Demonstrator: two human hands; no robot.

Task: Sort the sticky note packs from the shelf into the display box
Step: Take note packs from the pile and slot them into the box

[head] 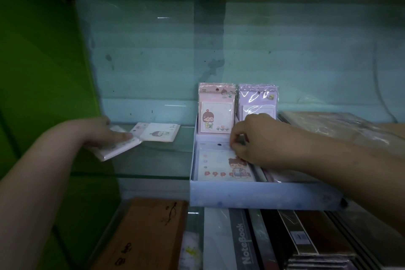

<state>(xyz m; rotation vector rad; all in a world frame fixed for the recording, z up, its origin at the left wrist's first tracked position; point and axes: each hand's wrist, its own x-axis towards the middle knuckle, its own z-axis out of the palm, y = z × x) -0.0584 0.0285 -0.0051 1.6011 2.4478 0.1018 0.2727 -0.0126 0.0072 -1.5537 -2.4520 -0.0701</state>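
Head view, down onto a glass shelf (153, 160). With the left hand (105, 132), holding a white pack (118, 149) of sticky notes tilted just above the glass, fingers (122, 136) laid nearly straight across its top, thumb hidden. Just beside it, flat on the glass, a second pack (161, 132). With the right hand (258, 140), fingers curled, pinching the upper edge of a blue pack (219, 170) lying flat in the front of the display box (263, 199). Upright at the back, a pink pack (215, 109) and a purple pack (258, 96).

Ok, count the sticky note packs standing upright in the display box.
2: a pink pack at the back left, a purple pack at the back right, partly behind the right hand. Others may be hidden behind them.
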